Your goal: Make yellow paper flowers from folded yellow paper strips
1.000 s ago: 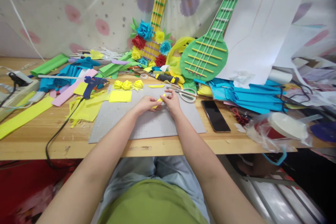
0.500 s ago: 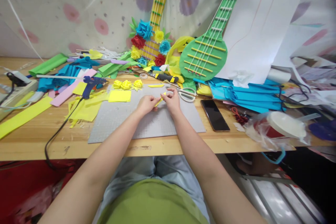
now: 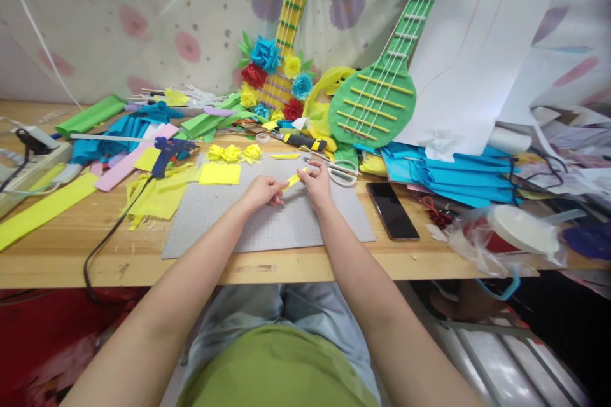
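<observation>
One yellow strip (image 3: pixel 293 182), slanted, is pinched at opposite ends by the fingers of left hand (image 3: pixel 264 193) and right hand (image 3: pixel 317 186), over a grey mat (image 3: pixel 286 232) near the front edge of the table (image 3: pixel 52 270).

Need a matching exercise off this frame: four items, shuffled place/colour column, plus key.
Items:
1. Hot-glue gun
2. Smartphone
3. Yellow paper strip
4. Scissors

Descriptions:
A. Held between left hand and right hand
B. Pale-handled, by the far right corner of the grey mat
C. Blue, left of the mat
D. Dark-faced, lying right of the mat

Pairs: 1-C, 2-D, 3-A, 4-B
</observation>
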The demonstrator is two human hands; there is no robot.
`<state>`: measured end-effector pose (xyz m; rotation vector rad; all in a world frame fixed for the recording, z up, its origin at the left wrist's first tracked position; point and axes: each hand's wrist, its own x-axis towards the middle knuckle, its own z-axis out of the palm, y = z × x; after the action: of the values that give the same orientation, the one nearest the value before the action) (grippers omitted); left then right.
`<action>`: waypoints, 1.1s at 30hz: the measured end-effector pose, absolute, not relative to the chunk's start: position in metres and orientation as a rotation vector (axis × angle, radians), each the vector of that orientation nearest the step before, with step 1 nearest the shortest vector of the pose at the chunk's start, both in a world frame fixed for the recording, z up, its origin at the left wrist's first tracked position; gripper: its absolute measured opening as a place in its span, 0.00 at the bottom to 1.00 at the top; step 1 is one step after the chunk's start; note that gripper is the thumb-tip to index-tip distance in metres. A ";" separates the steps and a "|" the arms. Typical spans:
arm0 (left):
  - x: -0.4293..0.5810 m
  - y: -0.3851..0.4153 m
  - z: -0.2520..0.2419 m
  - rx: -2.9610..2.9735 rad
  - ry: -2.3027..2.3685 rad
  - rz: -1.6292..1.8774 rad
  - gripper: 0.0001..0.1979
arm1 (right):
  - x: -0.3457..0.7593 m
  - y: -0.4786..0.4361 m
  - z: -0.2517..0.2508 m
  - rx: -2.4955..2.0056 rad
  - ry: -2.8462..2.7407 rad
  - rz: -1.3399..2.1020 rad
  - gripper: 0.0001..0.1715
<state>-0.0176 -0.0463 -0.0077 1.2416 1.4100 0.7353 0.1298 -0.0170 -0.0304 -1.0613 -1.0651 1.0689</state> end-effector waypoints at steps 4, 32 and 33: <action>-0.020 -0.049 -0.003 1.212 1.360 0.706 0.16 | 0.131 -0.016 -0.032 -1.065 -1.034 1.079 0.26; -0.002 -0.049 0.016 1.186 1.296 0.689 0.12 | 0.137 -0.014 -0.031 -1.048 -0.975 1.111 0.25; -0.003 -0.049 0.015 1.169 1.287 0.683 0.11 | 0.137 -0.014 -0.031 -1.048 -0.981 1.112 0.25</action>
<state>-0.0035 -0.0492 0.0152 1.1694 1.2867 0.6827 0.1366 -0.0135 -0.0306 -1.0483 -0.9809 1.1125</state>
